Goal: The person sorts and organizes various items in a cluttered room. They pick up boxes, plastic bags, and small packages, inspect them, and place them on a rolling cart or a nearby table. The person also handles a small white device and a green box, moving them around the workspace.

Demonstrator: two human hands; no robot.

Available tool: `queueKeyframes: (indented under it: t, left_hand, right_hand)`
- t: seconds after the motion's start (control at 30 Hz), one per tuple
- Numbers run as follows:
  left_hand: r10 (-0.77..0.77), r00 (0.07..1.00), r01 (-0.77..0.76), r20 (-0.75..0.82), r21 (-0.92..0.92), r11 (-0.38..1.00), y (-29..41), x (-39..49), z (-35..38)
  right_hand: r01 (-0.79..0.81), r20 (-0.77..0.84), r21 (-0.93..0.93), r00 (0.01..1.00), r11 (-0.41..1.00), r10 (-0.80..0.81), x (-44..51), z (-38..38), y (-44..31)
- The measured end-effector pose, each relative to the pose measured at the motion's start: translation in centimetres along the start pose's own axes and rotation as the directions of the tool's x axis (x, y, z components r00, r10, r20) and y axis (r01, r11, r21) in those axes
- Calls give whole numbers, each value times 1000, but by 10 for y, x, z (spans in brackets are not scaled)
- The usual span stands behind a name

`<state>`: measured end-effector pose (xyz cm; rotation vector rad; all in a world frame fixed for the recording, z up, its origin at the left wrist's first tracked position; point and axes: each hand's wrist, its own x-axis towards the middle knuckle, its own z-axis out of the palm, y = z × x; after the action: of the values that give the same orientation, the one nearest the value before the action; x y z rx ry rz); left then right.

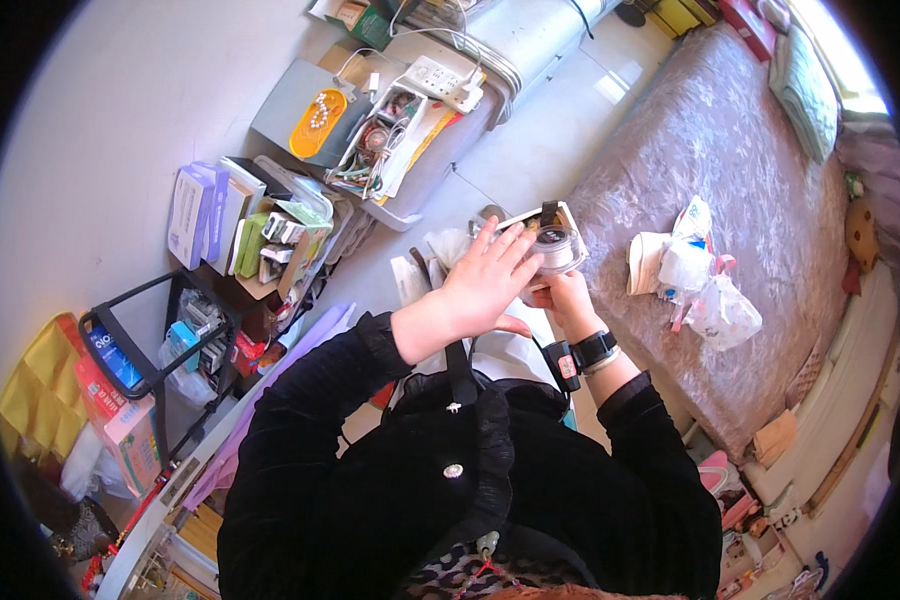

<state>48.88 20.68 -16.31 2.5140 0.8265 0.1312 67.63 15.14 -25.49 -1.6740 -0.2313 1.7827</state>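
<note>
My left hand point(487, 281) is spread flat with its fingers apart, reaching over the left side of a small open box point(574, 225). Whether its fingertips touch the box or hover above cannot be made out. My right hand point(568, 300), with a black watch on the wrist, grips the near side of that box from below. In the box sits a round clear plastic case point(557, 251) that looks like a spool of white thread with a dark label. Part of the box's contents is hidden behind my left hand.
On my right, a bed point(690, 142) carries plastic bags point(705, 285). At upper left stand a power strip point(442, 82), a tray of cords point(379, 142) and a yellow dish point(318, 124). Boxes point(195, 214) and a black metal rack point(161, 315) line the left wall.
</note>
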Motion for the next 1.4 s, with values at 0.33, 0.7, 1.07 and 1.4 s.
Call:
queueKeyframes:
  t: [0.33, 0.7, 1.07, 1.4]
  left_hand:
    - [-132, 954, 100, -270, -128, 987, -23, -9, -76]
    - [-768, 611, 652, -191, -429, 625, -128, -29, -90]
    - [-851, 487, 699, 199, -673, 242, -150, 178, -8]
    - [-920, 368, 583, 132, -804, 118, -179, 286, 99]
  right_hand:
    - [48, -104, 125, 994, 991, -35, 24, -55, -72]
    - [162, -14, -75, 986, 984, -163, 187, -68, -282]
    - [63, 142, -374, 990, 925, -10, 464, -14, -413]
    - [-24, 233, -364, 966, 931, 116, 528, 25, -419]
